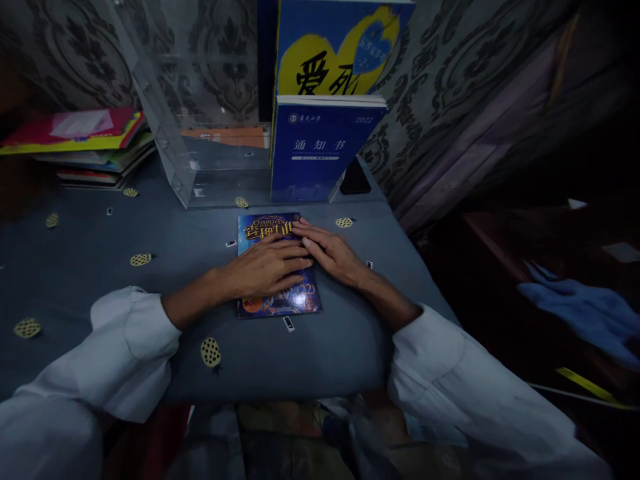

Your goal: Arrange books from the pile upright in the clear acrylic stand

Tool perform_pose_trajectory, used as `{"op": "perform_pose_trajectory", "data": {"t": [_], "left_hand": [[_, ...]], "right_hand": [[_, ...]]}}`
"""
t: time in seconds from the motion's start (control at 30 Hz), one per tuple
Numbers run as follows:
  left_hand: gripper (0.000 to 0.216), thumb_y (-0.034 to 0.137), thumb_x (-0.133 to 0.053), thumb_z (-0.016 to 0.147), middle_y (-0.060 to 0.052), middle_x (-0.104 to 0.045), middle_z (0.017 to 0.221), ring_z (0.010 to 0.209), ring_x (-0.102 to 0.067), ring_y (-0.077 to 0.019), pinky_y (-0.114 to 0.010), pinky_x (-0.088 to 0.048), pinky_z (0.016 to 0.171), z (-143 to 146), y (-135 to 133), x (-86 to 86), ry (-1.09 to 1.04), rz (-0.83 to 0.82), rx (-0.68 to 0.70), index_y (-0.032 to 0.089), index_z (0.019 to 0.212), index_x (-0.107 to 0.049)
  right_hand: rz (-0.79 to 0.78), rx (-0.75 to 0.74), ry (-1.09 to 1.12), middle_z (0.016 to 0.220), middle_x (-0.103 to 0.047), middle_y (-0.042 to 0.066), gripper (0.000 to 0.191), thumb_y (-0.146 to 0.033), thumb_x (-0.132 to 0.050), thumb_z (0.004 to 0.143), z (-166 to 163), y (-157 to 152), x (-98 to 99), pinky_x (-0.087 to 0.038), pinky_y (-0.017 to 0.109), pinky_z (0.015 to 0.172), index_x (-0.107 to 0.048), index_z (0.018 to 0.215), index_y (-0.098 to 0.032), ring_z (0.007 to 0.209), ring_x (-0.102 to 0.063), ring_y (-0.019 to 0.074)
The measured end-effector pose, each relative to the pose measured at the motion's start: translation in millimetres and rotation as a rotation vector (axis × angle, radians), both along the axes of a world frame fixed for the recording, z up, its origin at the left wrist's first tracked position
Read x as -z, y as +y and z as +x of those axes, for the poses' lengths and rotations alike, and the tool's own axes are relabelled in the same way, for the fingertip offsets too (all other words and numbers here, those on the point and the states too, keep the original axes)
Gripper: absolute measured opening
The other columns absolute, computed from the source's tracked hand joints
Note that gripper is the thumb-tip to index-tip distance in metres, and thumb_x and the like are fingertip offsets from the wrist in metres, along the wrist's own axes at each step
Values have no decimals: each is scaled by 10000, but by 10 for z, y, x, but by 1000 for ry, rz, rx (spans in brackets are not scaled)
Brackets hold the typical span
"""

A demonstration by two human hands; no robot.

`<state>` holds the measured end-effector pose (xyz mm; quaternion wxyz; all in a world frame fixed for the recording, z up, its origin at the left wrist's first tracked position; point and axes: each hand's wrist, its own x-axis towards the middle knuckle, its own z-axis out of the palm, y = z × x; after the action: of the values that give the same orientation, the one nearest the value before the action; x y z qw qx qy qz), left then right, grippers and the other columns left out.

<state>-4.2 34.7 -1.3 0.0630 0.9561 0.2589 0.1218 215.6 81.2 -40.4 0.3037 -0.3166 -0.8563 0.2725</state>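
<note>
A glossy blue book (265,230) with gold lettering lies flat on the table covered by a blue-grey cloth (150,247). My left hand (265,267) lies palm down across the middle of its cover, fingers stretched out flat. My right hand (330,252) rests flat on the book's right edge, fingers extended and together, tips near the book's upper right corner. Both arms wear white sleeves. Neither hand grips anything.
A clear acrylic stand (200,133) stands behind the book with two upright blue books (320,147) at its right. A stack of books (85,143) lies at the back left. Dark furniture with a blue cloth (580,310) is off the table's right edge.
</note>
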Motion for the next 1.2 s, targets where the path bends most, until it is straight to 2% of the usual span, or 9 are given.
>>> {"op": "perform_pose_trajectory", "data": {"t": [0.2, 0.37, 0.47, 0.63, 0.83, 1.0, 1.2], "left_hand": [[382, 391, -437, 1077, -87, -630, 1425, 1425, -486, -247, -499, -272, 1224, -6, -217, -2, -1, -3, 23, 221, 1366, -619], [388, 391, -441, 1076, -96, -643, 1407, 1431, -480, -252, -496, -281, 1226, 0, -245, 17, -10, 11, 11, 202, 1359, -628], [395, 393, -435, 1079, -88, -635, 1419, 1436, -473, -255, -502, -287, 1222, 0, -290, 13, -39, -12, 5, 198, 1370, -618], [382, 395, -419, 1084, -70, -662, 1385, 1417, -494, -234, -466, -293, 1225, 15, -415, -12, -54, -20, 50, 215, 1338, -640], [345, 361, -441, 1077, -79, -648, 1400, 1398, -509, -264, -494, -313, 1204, 17, -453, -14, -15, 59, 66, 209, 1296, -661], [350, 286, -531, 1036, -90, -653, 1390, 1370, -536, -269, -494, -360, 1165, 3, -565, 19, 9, 83, 64, 191, 1364, -607], [349, 198, -437, 1059, -95, -672, 1366, 1348, -559, -256, -489, -401, 1118, 18, -657, 58, 30, 167, 41, 167, 1373, -586]], "right_hand": [[40, 7, -51, 1507, -563, 116, 449, -380, -434, 1046, -15, -19, -2, -364, 525, 1227, -586, 1421, -186, 1476, -426, 247], [50, 9, -75, 1528, -542, 93, 445, -369, -417, 1048, -22, -54, -15, -359, 557, 1225, -569, 1437, -218, 1492, -399, 248], [47, 1, -81, 1547, -516, 116, 466, -379, -396, 1053, 4, -109, -27, -348, 562, 1230, -555, 1449, -192, 1504, -378, 256], [46, -20, -122, 1592, -456, 114, 481, -392, -381, 1059, 66, -213, -28, -338, 554, 1237, -525, 1475, -198, 1520, -344, 259], [69, -4, -143, 1585, -469, 115, 486, -395, -353, 1063, 68, -239, -7, -347, 557, 1232, -524, 1476, -204, 1516, -356, 258], [64, -1, -167, 1611, -432, 104, 515, -424, -395, 1047, 75, -312, -41, -335, 574, 1233, -476, 1515, -226, 1529, -325, 275], [68, 4, -223, 1630, -396, 118, 543, -400, -389, 1046, 92, -430, -53, -317, 598, 1233, -411, 1558, -219, 1536, -307, 291]]}}
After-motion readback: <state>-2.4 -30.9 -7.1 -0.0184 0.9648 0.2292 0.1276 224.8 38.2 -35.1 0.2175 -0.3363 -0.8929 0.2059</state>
